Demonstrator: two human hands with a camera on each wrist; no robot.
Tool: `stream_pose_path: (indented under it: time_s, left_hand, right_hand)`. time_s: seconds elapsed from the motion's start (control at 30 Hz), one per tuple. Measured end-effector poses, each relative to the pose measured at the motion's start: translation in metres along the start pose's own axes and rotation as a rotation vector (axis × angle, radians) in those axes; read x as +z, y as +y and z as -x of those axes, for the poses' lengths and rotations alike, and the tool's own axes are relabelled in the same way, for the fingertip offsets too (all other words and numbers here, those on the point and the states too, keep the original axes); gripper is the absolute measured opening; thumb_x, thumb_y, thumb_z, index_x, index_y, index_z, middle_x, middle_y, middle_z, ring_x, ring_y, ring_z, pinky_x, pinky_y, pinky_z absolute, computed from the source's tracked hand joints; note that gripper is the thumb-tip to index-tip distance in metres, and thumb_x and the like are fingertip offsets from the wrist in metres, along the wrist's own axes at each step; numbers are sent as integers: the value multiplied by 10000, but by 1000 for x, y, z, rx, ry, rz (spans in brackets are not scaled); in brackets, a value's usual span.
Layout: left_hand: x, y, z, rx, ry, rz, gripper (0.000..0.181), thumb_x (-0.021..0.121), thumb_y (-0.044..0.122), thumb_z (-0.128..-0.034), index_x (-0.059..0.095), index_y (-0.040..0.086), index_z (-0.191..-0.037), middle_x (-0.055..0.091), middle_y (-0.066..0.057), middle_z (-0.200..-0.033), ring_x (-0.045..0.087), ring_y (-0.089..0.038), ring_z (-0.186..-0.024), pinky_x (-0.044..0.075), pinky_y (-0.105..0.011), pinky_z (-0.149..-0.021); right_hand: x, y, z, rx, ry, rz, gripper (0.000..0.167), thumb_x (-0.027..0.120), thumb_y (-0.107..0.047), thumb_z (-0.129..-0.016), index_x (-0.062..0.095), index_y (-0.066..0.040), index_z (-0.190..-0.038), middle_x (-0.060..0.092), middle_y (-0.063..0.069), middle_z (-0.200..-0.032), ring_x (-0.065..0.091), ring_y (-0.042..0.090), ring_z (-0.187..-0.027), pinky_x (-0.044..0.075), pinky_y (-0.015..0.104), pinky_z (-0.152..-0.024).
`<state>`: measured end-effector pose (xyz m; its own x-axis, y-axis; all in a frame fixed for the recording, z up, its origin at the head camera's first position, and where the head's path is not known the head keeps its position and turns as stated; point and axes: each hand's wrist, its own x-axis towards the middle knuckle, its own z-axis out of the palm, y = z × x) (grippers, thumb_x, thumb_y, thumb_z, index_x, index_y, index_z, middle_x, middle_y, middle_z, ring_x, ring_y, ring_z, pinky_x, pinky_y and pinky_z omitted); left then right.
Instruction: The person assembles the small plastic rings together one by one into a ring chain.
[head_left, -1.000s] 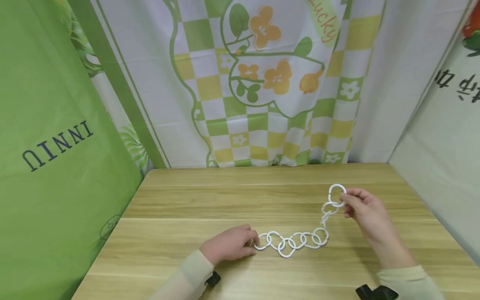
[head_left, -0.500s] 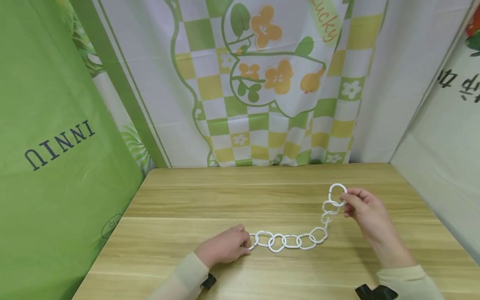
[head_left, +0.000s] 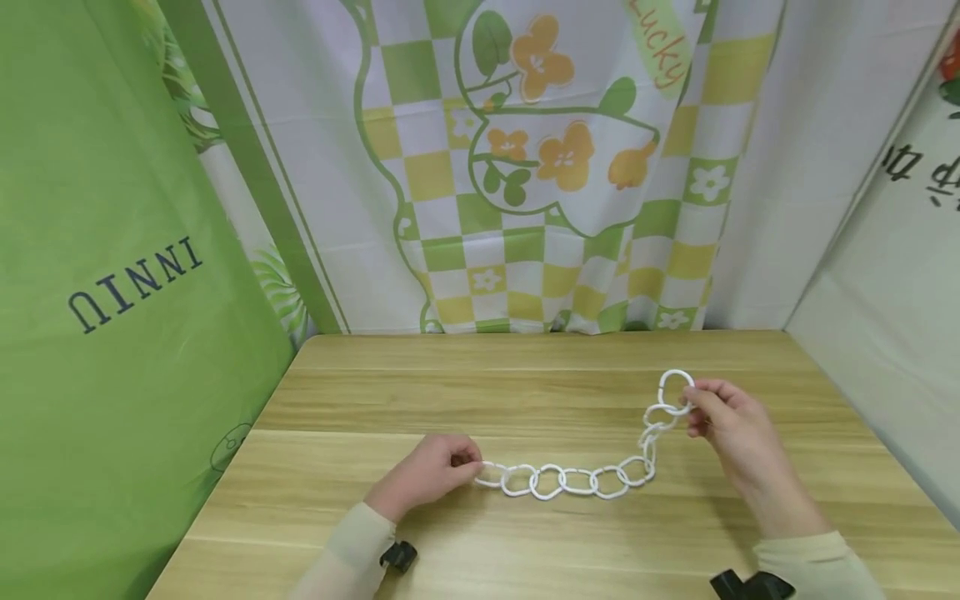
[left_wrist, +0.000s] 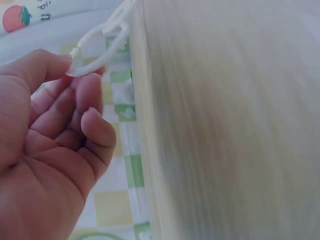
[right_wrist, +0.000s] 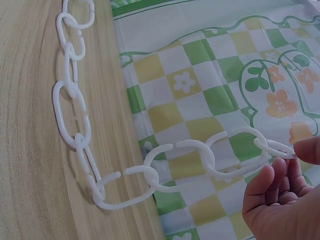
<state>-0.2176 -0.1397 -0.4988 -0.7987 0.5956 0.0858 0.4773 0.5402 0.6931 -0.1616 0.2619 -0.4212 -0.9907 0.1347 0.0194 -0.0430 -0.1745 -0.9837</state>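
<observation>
A chain of white plastic links (head_left: pixel 578 482) runs between my two hands over the wooden table. With thumb and fingertips my left hand (head_left: pixel 427 473) pinches the link at its left end, which the left wrist view shows as a white ring (left_wrist: pixel 100 55). The right hand (head_left: pixel 738 429) pinches the top link (head_left: pixel 677 392) at the other end, raised above the tabletop. From there several links hang down, and the middle ones lie along the wood in a row. In the right wrist view small gaps show in some links (right_wrist: pixel 132 190).
The wooden table (head_left: pixel 480 392) reaches back to a checkered curtain (head_left: pixel 540 250) with flowers. A green cloth (head_left: pixel 135 400) hangs at the left and a white cloth (head_left: pixel 892 333) at the right. A black wrist camera (head_left: pixel 399 556) sits on the left sleeve.
My left hand has moved left and slightly away from me, drawing the chain's left end along and straightening the row of links. The right hand has stayed nearly still.
</observation>
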Motion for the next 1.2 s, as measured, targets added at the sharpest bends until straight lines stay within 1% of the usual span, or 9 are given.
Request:
stream_pose_path:
  time_s: [0.17,0.37,0.53,0.7,0.8,0.93,1.07,1.13,1.2]
  left_hand:
    - [-9,-2,4,-45,77,97,103,673,223,-937,709,134,-975,654,115,-826,603,-94,-758,517,-263,-680]
    - [-24,1,6,-152,175,257,157,679,265,-940,700,130,-1018,675,48,-939,608,-157,-866,516,-284,-736]
    - [-44,-4,6,-173,256,355,158,684,249,-940,693,107,-1009,648,-64,-889,568,-171,-780,493,-282,-665]
    - [-65,-13,7,-201,390,523,200,686,191,-937,668,14,-1030,629,-137,-913,557,-184,-742,512,-293,-675]
    - [-78,-19,9,-218,485,643,211,664,145,-948,630,-34,-1055,630,-113,-931,554,-189,-752,506,-254,-684]
    - [-90,-27,12,-214,582,741,199,622,100,-969,583,-59,-1082,632,-59,-916,544,-150,-743,492,-224,-667]
    - [-94,-36,11,-222,638,767,174,624,78,-963,579,-58,-1063,634,-49,-890,541,-118,-717,492,-215,-644]
    - [-93,-42,9,-249,634,724,178,631,79,-958,591,-62,-1059,639,-52,-883,543,-118,-708,493,-216,-643]
    - [-90,-48,7,-288,601,660,198,638,91,-955,602,-65,-1070,645,-65,-898,547,-131,-723,502,-227,-657]
  right_hand:
    - [-1,0,0,-9,-4,4,86,659,-157,-955,616,-83,-954,631,-14,-870,545,108,-709,514,222,-625]
    - [-2,-2,-1,-25,-6,3,74,635,-137,-968,618,-65,-964,632,-8,-865,548,113,-702,516,223,-621]
    - [-4,-3,-2,-45,-1,-18,47,617,-104,-974,620,-65,-949,635,-10,-848,548,105,-682,511,221,-603]
    - [-8,-4,-4,-42,22,-33,43,625,-112,-971,640,-100,-932,642,-20,-842,543,98,-684,509,223,-599]
    - [-12,-3,-5,-31,25,-64,45,636,-134,-968,644,-103,-937,639,-20,-850,540,97,-700,513,220,-605]
    - [-20,-1,-9,-16,34,-132,38,642,-130,-963,649,-111,-932,638,-18,-842,543,94,-694,514,219,-601]
    - [-27,1,-14,36,47,-146,56,652,-137,-958,661,-119,-906,647,-21,-820,550,86,-673,514,217,-596]
    - [-29,3,-16,74,45,-99,78,641,-145,-966,661,-127,-892,643,-29,-812,547,80,-671,514,217,-596]
    - [-32,8,-19,115,33,-35,107,620,-150,-979,655,-134,-879,635,-42,-803,538,76,-668,511,220,-599]
